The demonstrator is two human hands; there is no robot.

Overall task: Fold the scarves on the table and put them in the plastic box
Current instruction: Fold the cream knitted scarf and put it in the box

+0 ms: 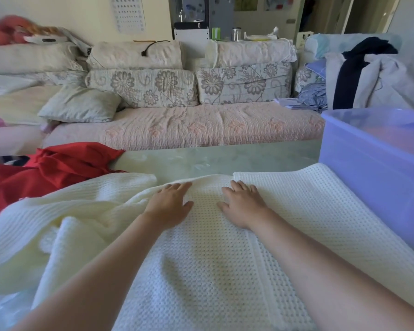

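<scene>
Both hands lie flat, fingers straight, pressing a cream waffle-knit scarf (pixel 201 259) spread over the worktop (pixel 201 161). L hand (pixel 170 204) & R hand (pixel 243 203) sit side by side near the scarf's far edge, a small gap between them, grasping nothing. Left of the L hand the scarf is bunched in folds; beyond that lies a crumpled red scarf (pixel 46 173). Right of the R hand stands a translucent blue plastic box (pixel 368 163), touching the scarf's edge. A floral sofa (pixel 177 125) sits beyond the worktop.
</scene>
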